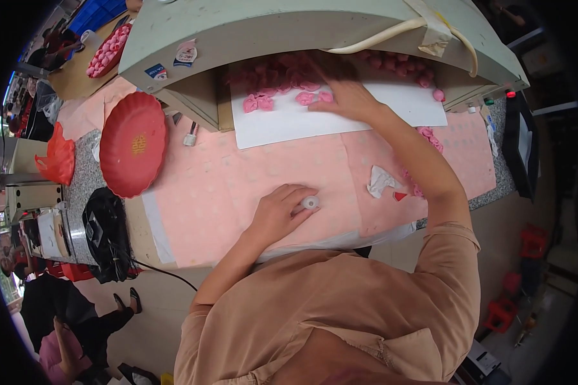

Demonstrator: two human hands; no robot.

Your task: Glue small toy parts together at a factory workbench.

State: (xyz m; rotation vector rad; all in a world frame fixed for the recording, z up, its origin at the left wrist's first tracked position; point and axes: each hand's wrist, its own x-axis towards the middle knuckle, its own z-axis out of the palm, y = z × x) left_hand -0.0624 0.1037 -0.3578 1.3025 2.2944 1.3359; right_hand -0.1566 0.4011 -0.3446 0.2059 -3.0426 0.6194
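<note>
My left hand [278,210] rests low over the pink-covered table, its fingers closed around a small white round piece with a hole in its end [310,203]. My right hand [348,97] reaches under the hood of a pale green box-like cabinet [250,38]. Its fingers are stretched out and partly in shadow, with the thumb close to a soft pink piece [305,98]. Another pink clump [258,102] lies to the left on a white sheet [276,131]. More pink pieces are heaped deeper in the cabinet, where shade blurs them.
A red scalloped dish [133,144] sits left of the cabinet. Beyond it is a bowl of pink balls [111,51]. A crumpled white tissue [381,181] and a red scrap [400,196] lie beside my right forearm. A black bag [106,234] hangs at the left edge.
</note>
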